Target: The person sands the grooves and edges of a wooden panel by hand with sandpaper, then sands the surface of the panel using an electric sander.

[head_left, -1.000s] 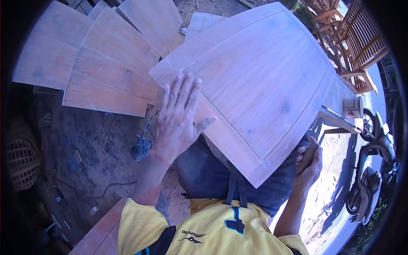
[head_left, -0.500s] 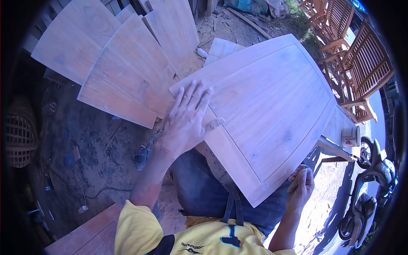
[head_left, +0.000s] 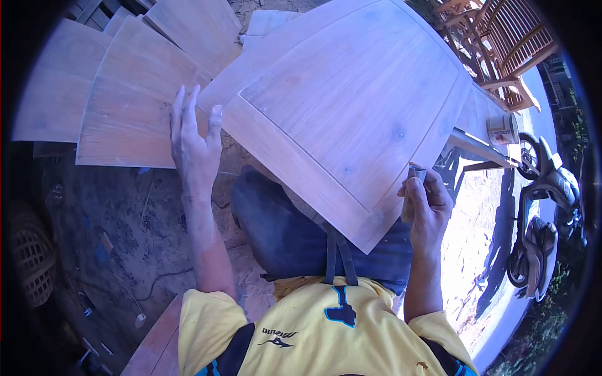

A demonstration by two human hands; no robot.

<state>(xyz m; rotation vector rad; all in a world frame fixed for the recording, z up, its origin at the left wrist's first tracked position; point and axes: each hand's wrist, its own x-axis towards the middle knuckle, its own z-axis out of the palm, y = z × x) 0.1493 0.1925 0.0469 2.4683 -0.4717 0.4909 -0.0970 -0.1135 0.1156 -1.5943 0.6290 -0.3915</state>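
Note:
A large curved wooden panel (head_left: 351, 106) with a thin groove near its edges lies in front of me, its near corner over my lap. My left hand (head_left: 195, 141) is raised at the panel's left corner, fingers apart and nothing in it; whether the thumb touches the edge is unclear. At the panel's lower right edge, my right hand (head_left: 429, 200) pinches a folded piece of sandpaper (head_left: 411, 194) between thumb and fingers.
More curved wooden panels (head_left: 135, 94) lie at the upper left. A tub (head_left: 503, 129) stands on a table at the right, with wooden chairs (head_left: 508, 37) behind and a motorcycle (head_left: 549, 182) beyond. A woven basket (head_left: 32, 263) sits at the far left.
My left hand has lifted off the panel's surface and moved left past its corner. My right hand has come up to the panel's right edge, the folded piece now plainly showing. The view has shifted.

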